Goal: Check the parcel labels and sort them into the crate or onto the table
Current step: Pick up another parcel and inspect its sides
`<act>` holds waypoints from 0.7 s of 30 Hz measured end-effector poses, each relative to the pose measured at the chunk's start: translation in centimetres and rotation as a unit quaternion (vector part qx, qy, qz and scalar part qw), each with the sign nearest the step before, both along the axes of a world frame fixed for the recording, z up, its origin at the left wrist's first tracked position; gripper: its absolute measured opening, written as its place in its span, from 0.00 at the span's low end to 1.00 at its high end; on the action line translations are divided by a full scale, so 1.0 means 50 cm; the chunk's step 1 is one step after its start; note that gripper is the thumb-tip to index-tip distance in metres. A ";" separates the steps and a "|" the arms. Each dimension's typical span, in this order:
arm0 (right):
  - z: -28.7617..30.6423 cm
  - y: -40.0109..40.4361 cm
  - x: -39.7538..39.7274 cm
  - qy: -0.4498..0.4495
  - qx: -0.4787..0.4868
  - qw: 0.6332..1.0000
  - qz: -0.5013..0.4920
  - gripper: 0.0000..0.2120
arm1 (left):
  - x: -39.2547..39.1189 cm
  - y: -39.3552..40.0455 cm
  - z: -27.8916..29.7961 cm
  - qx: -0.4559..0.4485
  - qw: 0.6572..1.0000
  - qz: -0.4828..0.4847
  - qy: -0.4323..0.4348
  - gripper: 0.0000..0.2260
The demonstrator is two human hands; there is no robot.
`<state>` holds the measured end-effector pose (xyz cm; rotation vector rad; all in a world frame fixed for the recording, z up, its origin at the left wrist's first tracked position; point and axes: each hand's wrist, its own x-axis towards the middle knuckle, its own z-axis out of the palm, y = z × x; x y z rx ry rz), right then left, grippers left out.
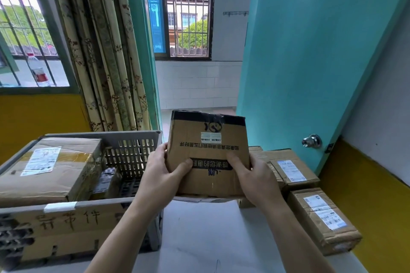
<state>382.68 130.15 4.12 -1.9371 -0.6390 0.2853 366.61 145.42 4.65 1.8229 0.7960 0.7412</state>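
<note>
Both hands are gripping one cardboard parcel (207, 153), left hand (165, 173) on its near-left edge, right hand (255, 175) on the near-right, thumbs pressing on the face turned to me and fingers curling behind. I'm holding it tilted up over the bench (199, 239) so I can read that face, just right of the crate (142, 137). Print is running upside down, so I'm likely needing to rotate it; I'm seeing only a small barcode sticker (211, 137), no full shipping label on this side.

Parcel is plain brown corrugated board, boxy, with black tape across the far edge, slightly scuffed and creased. Light enough for a thumb-and-finger grip, I'm judging.

Crate is grey plastic with slotted walls, a cardboard sign with handwriting fixed on its near side. It's carrying a large taped box (51, 166) with a white label and something smaller (106, 180) beside it, too dim to identify.

Two labelled brown boxes (292, 168) (321, 217) are lying on the right of the bench, labels facing up, near the teal door (310, 51).
</note>
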 end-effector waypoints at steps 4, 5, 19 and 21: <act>-0.010 -0.004 -0.004 -0.039 0.000 0.999 0.029 0.16 | 0.003 0.007 0.001 -0.018 1.000 0.023 -0.003 0.20; -0.012 -0.003 -0.003 -0.039 0.001 0.999 0.037 0.16 | 0.004 0.011 -0.001 -0.012 0.999 0.031 -0.001 0.18; -0.006 -0.002 -0.006 -0.061 0.018 0.997 0.052 0.22 | -0.009 0.014 0.016 -0.004 0.999 0.054 0.006 0.27; 0.007 -0.003 -0.008 -0.083 0.019 0.995 0.050 0.23 | -0.010 0.009 0.014 0.015 0.999 0.044 0.010 0.27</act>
